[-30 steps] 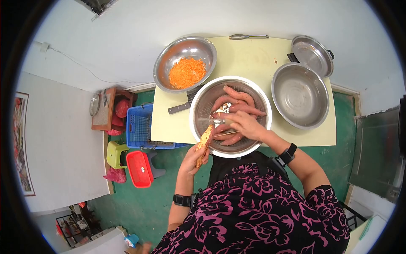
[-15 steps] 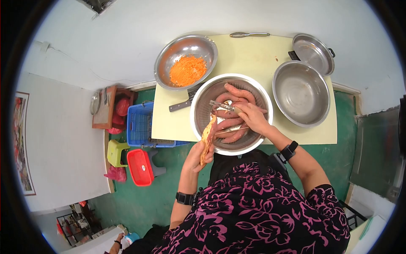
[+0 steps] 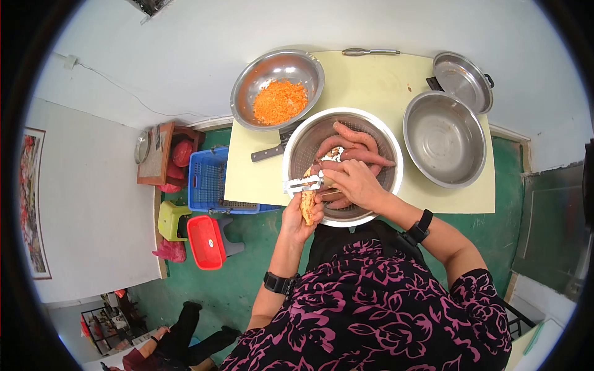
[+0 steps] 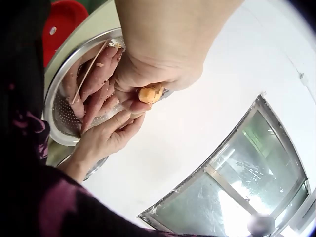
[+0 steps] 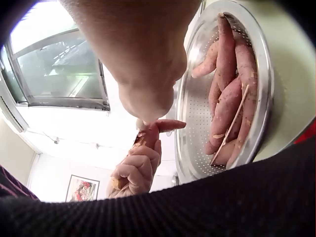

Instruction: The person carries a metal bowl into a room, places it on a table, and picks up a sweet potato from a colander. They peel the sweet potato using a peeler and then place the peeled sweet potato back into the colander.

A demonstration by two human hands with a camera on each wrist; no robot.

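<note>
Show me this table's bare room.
Bare tabletop lies between the bowl of orange shreds and steel basin, and at the front-left corner before the knife. Crowded: right rear with pan and basin, front middle with colander.

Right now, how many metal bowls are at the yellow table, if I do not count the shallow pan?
3: the back-left bowl with orange shreds, the perforated bowl with sweet potatoes at the near edge, and the right bowl before the pan. Any nested underneath would be hidden.
</note>
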